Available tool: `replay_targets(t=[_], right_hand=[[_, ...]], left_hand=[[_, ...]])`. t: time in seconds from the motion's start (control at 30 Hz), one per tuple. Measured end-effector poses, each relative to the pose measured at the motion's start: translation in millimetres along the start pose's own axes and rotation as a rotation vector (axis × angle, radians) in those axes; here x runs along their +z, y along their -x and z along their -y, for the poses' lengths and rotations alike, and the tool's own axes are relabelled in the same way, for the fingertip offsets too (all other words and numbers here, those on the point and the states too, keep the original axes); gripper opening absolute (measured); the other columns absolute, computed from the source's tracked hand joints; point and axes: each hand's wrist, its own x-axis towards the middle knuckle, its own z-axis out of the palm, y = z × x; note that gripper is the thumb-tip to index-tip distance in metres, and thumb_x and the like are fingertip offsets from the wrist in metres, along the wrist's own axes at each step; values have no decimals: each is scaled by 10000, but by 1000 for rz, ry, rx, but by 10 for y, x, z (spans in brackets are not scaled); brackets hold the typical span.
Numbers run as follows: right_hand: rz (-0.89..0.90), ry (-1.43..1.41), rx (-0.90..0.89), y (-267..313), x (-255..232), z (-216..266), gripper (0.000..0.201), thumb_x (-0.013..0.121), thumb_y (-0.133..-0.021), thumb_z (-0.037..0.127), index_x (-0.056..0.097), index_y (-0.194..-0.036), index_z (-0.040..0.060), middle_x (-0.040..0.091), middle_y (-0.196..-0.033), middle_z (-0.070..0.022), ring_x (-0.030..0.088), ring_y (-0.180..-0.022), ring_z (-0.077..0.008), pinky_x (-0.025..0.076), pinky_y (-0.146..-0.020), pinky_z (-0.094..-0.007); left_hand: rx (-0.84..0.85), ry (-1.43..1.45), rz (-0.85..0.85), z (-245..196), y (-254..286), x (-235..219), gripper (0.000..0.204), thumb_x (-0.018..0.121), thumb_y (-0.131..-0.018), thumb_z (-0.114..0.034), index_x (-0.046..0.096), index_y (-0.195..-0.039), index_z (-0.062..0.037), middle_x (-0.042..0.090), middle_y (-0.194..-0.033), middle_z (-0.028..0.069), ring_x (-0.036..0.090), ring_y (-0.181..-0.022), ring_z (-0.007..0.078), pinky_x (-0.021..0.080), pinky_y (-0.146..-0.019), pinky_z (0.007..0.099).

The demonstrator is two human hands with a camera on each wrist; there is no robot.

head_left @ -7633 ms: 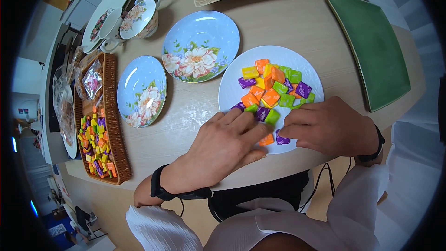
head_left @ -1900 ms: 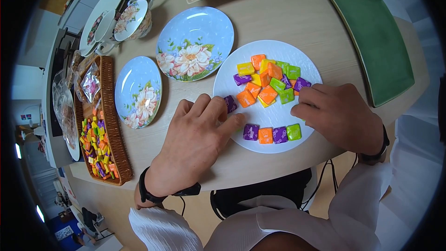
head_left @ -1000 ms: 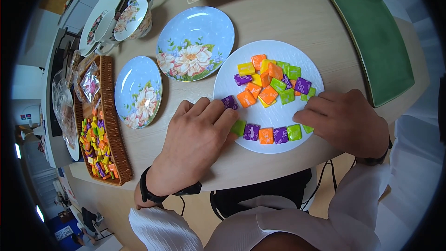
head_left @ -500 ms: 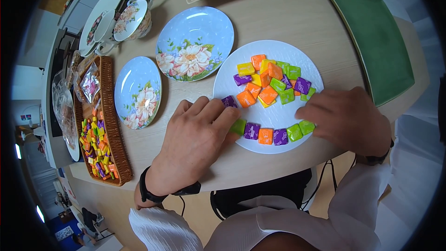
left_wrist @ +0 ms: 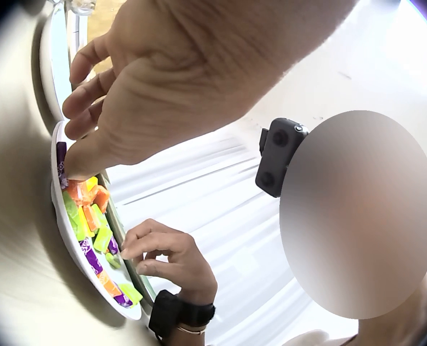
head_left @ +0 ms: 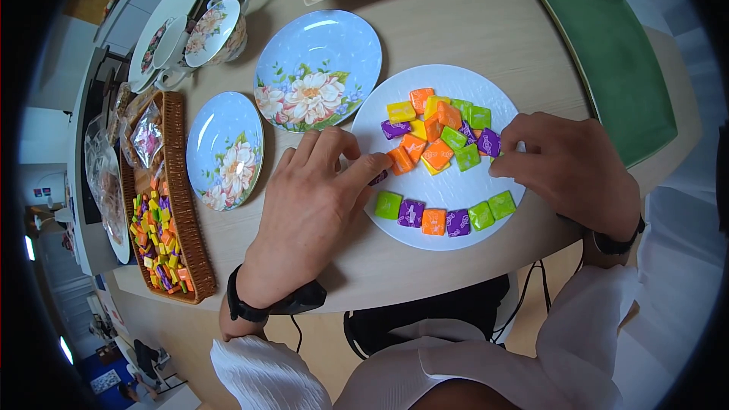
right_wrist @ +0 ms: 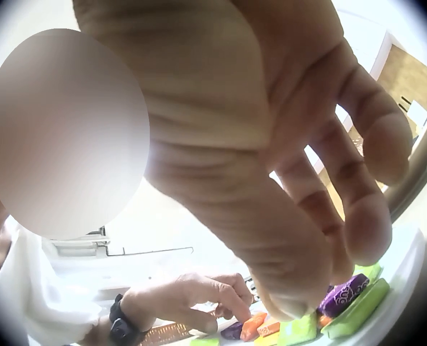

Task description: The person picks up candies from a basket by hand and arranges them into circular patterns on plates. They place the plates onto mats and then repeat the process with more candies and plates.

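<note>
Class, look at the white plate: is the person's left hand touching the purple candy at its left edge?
Touching. In the head view the left hand's fingertips lie on the purple candy; the left wrist view shows the thumb on it too.

heap: square foil-wrapped candies (head_left: 440,139), orange, yellow, green and purple, piled on the round white plate (head_left: 372,125)
row: six flat candies (head_left: 444,215) along the plate's near rim
</note>
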Motion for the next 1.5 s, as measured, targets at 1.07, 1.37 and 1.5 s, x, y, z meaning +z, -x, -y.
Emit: replay_targets(t=[1.07,1.37,1.5], right_hand=[[66,55,55,1,20,38,286,738,-621,51,662,-887,126,636,-886,-26,635,-775,-181,519,-581,-313],[117,39,45,26,-9,18,154,638,-743,85,612,-895,93,585,-876,-28,603,-812,-182,480,-578,-319],[108,53,42,29,-11,19,154,655,-737,94,605,-882,87,583,-866,-19,599,-820,-175,481,-577,-317]], left_hand=[[71,8,37,-15,10,-56,376,697,-685,-10,697,-1025,-168,525,-844,49,552,-810,233,471,-718,364],[39,-91,19,5,16,-28,306,697,-700,-20,672,-982,-136,537,-887,50,555,-834,235,460,-728,370],[48,-89,12,2,33,-38,306,714,-679,-33,638,-967,-106,550,-920,55,554,-870,245,453,-735,375]])
